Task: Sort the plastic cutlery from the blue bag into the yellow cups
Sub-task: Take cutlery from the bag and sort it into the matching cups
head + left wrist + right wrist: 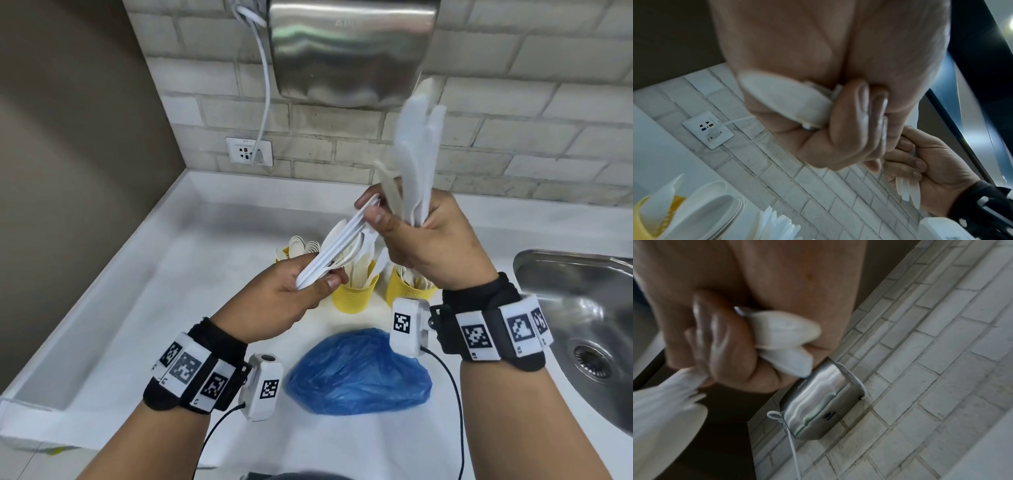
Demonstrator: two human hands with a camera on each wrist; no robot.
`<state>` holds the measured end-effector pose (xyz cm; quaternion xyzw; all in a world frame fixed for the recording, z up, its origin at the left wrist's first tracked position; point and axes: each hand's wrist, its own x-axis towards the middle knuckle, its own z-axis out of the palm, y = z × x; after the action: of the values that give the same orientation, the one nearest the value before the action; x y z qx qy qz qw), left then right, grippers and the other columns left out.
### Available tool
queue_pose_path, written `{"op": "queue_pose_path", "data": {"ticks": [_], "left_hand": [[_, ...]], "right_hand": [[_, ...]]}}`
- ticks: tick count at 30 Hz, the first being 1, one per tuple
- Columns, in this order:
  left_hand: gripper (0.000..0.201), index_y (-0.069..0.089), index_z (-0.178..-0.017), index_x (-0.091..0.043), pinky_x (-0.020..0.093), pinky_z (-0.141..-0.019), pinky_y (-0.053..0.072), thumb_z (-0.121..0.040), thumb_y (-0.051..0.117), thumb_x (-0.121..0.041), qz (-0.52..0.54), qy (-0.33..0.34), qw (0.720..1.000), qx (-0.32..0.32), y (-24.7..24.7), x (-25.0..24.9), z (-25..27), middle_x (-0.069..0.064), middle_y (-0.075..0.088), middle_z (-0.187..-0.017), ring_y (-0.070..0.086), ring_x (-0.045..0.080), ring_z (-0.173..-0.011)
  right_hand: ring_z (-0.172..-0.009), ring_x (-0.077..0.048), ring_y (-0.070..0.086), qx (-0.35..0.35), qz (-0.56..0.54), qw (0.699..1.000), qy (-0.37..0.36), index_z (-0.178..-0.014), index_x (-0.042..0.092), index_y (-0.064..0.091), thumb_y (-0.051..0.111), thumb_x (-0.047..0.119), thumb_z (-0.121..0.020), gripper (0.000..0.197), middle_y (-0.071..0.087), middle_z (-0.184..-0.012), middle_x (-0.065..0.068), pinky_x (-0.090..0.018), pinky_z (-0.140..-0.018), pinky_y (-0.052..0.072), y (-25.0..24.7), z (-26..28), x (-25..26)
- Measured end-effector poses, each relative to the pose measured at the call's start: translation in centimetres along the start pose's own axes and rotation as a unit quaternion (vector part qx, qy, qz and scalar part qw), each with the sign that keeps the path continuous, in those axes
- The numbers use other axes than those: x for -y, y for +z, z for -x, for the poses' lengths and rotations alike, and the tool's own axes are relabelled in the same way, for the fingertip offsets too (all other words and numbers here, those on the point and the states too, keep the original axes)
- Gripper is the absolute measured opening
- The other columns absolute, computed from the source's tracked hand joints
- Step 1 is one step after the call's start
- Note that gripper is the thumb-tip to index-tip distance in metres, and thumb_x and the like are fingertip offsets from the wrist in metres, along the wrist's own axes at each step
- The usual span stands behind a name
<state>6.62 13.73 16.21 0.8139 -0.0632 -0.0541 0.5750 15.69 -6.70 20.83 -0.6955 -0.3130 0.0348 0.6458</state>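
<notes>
Head view, left hand: our left hand (294,291), at centre left, has its fingers curled round a bundle of white cutlery (339,240) that slants up to the right.
Head view, right hand: our right hand (424,240), right of centre, grips an upright bunch of white pieces (416,154), blurred at the top; its thumb and forefinger also touch the upper end of the left hand's bundle.
Head view, cups: three yellow cups (354,296) stand on the white worktop (164,308) just behind our hands, all with white cutlery in them; the leftmost is mostly hidden.
Head view, bag: the blue bag (356,373) lies crumpled at lower centre, nearer us than the cups.
Head view, surroundings: a steel sink (582,308) sits at the right edge, a hand dryer (349,51) at top centre and a wall socket (249,151) below it to the left.
Left wrist view: the left hand's fingers (838,138) wrap the white handles; the right hand shows at lower right, a cup with spoons at lower left.
Right wrist view: the right hand's fingers (725,345) close over white handle ends at centre left; the dryer is at lower centre.
</notes>
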Motion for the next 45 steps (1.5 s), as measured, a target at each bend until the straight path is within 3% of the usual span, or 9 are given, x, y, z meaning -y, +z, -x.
{"op": "queue_pose_path", "data": {"ticks": [10, 14, 17, 21, 23, 27, 31, 39, 45], "left_hand": [[0.014, 0.068, -0.100, -0.027, 0.021, -0.044, 0.030, -0.105, 0.055, -0.029, 0.002, -0.013, 1.000, 0.023, 0.2, 0.2, -0.1, -0.016, 0.046, -0.058, 0.036, 0.004, -0.047], [0.017, 0.069, -0.105, -0.024, 0.022, -0.044, 0.030, -0.106, 0.054, -0.030, -0.010, -0.012, 1.000, 0.024, 0.2, 0.4, 0.0, -0.014, 0.043, -0.061, 0.032, 0.010, -0.050], [0.019, 0.068, -0.110, -0.017, 0.021, -0.045, 0.031, -0.107, 0.052, -0.027, -0.019, -0.010, 1.000, 0.022, 0.3, 0.4, 0.0, -0.019, 0.045, -0.060, 0.037, 0.003, -0.050], [0.019, 0.068, -0.111, -0.014, 0.014, -0.046, 0.033, -0.107, 0.051, -0.022, -0.031, 0.001, 0.999, 0.009, 0.4, 0.5, 0.0, -0.021, 0.048, -0.057, 0.041, 0.002, -0.049], [0.019, 0.069, -0.110, -0.012, 0.008, -0.049, 0.035, -0.107, 0.051, -0.020, -0.045, 0.012, 0.999, -0.002, 0.5, 0.5, 0.0, -0.023, 0.050, -0.060, 0.043, 0.000, -0.051], [0.018, 0.069, -0.107, -0.015, 0.012, -0.056, 0.039, -0.107, 0.052, -0.023, -0.083, 0.044, 0.995, -0.040, 0.6, 0.6, -0.1, -0.019, 0.054, -0.067, 0.046, 0.001, -0.059], [0.016, 0.067, -0.103, -0.022, 0.042, -0.071, 0.049, -0.105, 0.055, -0.032, -0.138, 0.070, 0.983, -0.095, 0.7, 1.2, -0.4, 0.006, 0.066, -0.083, 0.059, 0.027, -0.074], [0.014, 0.059, -0.097, -0.024, 0.031, -0.060, 0.041, -0.104, 0.055, -0.035, -0.194, 0.083, 0.968, -0.136, 0.8, 1.8, -1.1, -0.003, 0.052, -0.064, 0.047, 0.018, -0.060], [0.013, 0.059, -0.092, -0.027, 0.024, -0.055, 0.037, -0.104, 0.057, -0.033, -0.179, 0.081, 0.974, -0.109, 0.5, 1.8, -0.9, -0.005, 0.052, -0.065, 0.047, 0.017, -0.058]], "right_hand": [[-0.042, -0.018, 0.028, 0.033, -0.029, 0.999, 0.018, -0.086, 0.005, 0.072, 0.069, 0.020, -0.094, 0.017, 0.049, -0.051, 0.008, -0.029, -0.040, 0.022, 0.3, 0.5, -0.6], [-0.036, -0.016, 0.026, -0.081, -0.153, 0.985, 0.002, -0.076, 0.016, 0.067, 0.063, 0.024, -0.098, 0.023, 0.035, -0.051, -0.005, -0.022, -0.043, 0.025, 0.8, 0.0, -1.0], [-0.044, -0.017, 0.047, -0.179, -0.257, 0.950, -0.018, -0.074, 0.020, 0.069, 0.054, 0.022, -0.105, 0.034, 0.056, -0.063, -0.007, -0.026, -0.047, 0.040, 0.5, -0.4, -0.9], [-0.083, -0.031, 0.073, -0.251, -0.390, 0.886, -0.005, -0.092, 0.001, 0.071, 0.047, 0.022, -0.108, 0.035, 0.072, -0.089, -0.016, -0.044, -0.080, 0.060, -0.6, -0.8, -1.3], [-0.080, -0.030, 0.074, -0.289, -0.471, 0.833, 0.010, -0.105, -0.007, 0.061, 0.047, 0.022, -0.107, 0.032, 0.070, -0.093, -0.019, -0.041, -0.078, 0.061, -1.0, -0.8, -1.5], [-0.061, -0.020, 0.068, -0.379, -0.516, 0.768, 0.012, -0.089, 0.010, 0.057, 0.050, 0.018, -0.106, 0.021, 0.068, -0.072, -0.006, -0.031, -0.061, 0.058, -1.7, -0.7, -1.5], [-0.046, -0.015, 0.044, -0.407, -0.408, 0.817, 0.007, -0.087, 0.018, 0.050, 0.050, 0.021, -0.106, 0.019, 0.046, -0.061, 0.000, -0.023, -0.048, 0.041, -1.6, -0.5, -1.5], [-0.033, -0.017, 0.029, -0.198, -0.139, 0.970, 0.025, -0.089, 0.011, 0.065, 0.066, 0.017, -0.099, 0.011, 0.033, -0.047, -0.002, -0.025, -0.038, 0.028, 0.9, 1.1, -1.4], [-0.034, -0.023, 0.038, -0.078, 0.003, 0.996, 0.033, -0.092, 0.015, 0.074, 0.072, 0.014, -0.095, 0.004, 0.050, -0.048, 0.000, -0.030, -0.043, 0.037, 1.0, 1.4, -1.9]]}}
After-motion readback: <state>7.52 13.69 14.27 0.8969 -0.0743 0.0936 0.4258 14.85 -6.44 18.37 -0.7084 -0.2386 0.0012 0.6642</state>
